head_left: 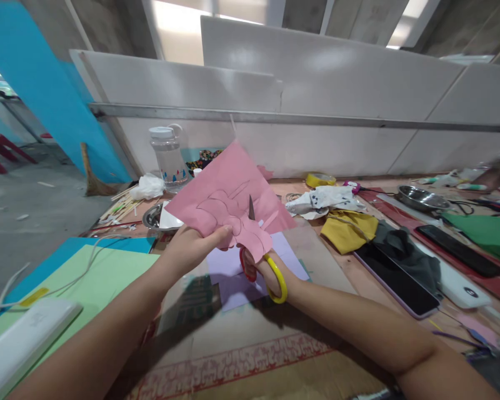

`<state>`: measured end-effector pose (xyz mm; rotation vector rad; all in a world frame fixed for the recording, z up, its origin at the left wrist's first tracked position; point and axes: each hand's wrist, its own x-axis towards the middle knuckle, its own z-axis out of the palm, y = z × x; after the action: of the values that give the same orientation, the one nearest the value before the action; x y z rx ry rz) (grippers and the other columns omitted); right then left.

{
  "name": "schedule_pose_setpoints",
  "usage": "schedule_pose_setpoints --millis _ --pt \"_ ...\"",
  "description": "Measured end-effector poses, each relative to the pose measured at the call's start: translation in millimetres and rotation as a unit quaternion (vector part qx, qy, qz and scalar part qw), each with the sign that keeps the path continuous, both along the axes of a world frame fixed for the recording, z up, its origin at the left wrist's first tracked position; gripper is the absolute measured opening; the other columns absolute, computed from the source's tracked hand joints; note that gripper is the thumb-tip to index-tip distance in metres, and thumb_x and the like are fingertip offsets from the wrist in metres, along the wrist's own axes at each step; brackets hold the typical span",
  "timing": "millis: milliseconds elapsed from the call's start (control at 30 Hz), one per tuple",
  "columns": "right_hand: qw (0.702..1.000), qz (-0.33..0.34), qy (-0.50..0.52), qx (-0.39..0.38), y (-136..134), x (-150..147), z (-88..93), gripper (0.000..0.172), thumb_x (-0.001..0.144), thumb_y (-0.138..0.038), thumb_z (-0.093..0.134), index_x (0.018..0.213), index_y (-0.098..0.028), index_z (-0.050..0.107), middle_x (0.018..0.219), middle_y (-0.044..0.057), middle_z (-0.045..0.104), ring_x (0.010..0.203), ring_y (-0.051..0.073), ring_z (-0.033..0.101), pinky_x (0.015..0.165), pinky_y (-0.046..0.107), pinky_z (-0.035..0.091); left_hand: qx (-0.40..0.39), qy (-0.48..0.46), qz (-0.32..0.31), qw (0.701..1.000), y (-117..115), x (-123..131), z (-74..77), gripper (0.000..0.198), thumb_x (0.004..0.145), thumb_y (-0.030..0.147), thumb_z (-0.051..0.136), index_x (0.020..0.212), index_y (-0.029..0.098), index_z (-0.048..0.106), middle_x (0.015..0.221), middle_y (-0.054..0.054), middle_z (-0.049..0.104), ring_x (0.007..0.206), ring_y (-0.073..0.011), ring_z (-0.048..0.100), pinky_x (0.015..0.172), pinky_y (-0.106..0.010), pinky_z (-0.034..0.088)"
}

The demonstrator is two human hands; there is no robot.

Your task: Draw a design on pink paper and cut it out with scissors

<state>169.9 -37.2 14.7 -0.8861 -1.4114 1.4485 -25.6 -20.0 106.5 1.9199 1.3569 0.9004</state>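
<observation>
My left hand (200, 241) pinches the lower left part of a pink sheet of paper (237, 172), thumb on top. Curved petal-like outlines are drawn on it, and its near edge is cut in a wavy line. From below, my right hand (263, 268) grips red-handled scissors (246, 265). Their pointed blade tip shows over the pink sheet, while the paper hides the middle of the blades and most of my right fingers. A yellow ring (281, 289) circles my right wrist. Under both hands, lilac paper (233, 294) lies on the work surface.
Left are green paper (112, 272), a white power bank-like block (29, 339) and a metal bowl (150, 218). A water bottle (169, 161) stands behind. Right are yellow cloth (350, 229), a phone (395, 280) and another metal bowl (423, 198). White panels (337, 144) wall off the back.
</observation>
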Motion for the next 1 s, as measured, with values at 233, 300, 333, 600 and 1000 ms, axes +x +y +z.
schedule_pose_setpoints --millis 233,300,333,600,1000 --pt "0.999 0.0 -0.024 0.023 -4.9 2.3 14.5 0.032 0.086 -0.047 0.062 0.073 -0.024 0.044 0.059 -0.003 0.042 0.054 0.014 0.038 0.055 0.032 0.033 -0.029 0.055 -0.013 0.998 0.9 -5.1 4.8 0.049 0.088 0.064 0.051 0.072 0.023 0.071 0.085 -0.005 0.079 0.091 -0.0298 0.071 0.092 -0.042 0.052" --pt "0.999 0.002 -0.023 0.028 -3.9 3.4 11.5 0.037 0.087 -0.053 0.061 0.072 -0.024 0.044 0.06 -0.003 0.04 0.054 0.014 0.037 0.055 0.031 0.034 -0.039 0.057 -0.013 0.998 0.5 -4.9 4.9 0.049 0.088 0.065 0.051 0.072 0.023 0.071 0.084 -0.005 0.079 0.09 -0.0297 0.071 0.093 -0.043 0.051" --pt "0.999 0.003 -0.021 0.033 -3.1 3.7 9.1 0.04 0.087 -0.058 0.06 0.071 -0.024 0.045 0.06 -0.004 0.04 0.054 0.013 0.037 0.054 0.031 0.034 -0.043 0.058 -0.013 0.997 0.4 -4.7 4.9 0.05 0.087 0.065 0.051 0.071 0.023 0.071 0.084 -0.005 0.079 0.09 -0.0298 0.071 0.093 -0.043 0.051" --pt "0.999 0.001 0.029 0.044 1.3 3.1 -2.9 0.061 0.079 -0.084 0.06 0.087 -0.025 0.049 0.06 -0.005 0.041 0.051 0.013 0.036 0.05 0.029 0.034 -0.069 0.055 -0.019 0.996 1.1 -1.3 2.0 0.052 0.087 0.068 0.051 0.07 0.023 0.071 0.085 -0.006 0.079 0.092 -0.0308 0.07 0.095 -0.045 0.049" --pt "0.999 0.003 0.033 0.037 0.6 3.1 -1.2 0.068 0.072 -0.091 0.059 0.083 -0.025 0.046 0.062 -0.006 0.038 0.05 0.012 0.034 0.049 0.029 0.032 -0.057 0.054 -0.037 0.996 2.4 -1.2 -2.6 0.05 0.089 0.066 0.051 0.069 0.024 0.067 0.083 -0.004 0.077 0.09 -0.0289 0.069 0.09 -0.042 0.049"
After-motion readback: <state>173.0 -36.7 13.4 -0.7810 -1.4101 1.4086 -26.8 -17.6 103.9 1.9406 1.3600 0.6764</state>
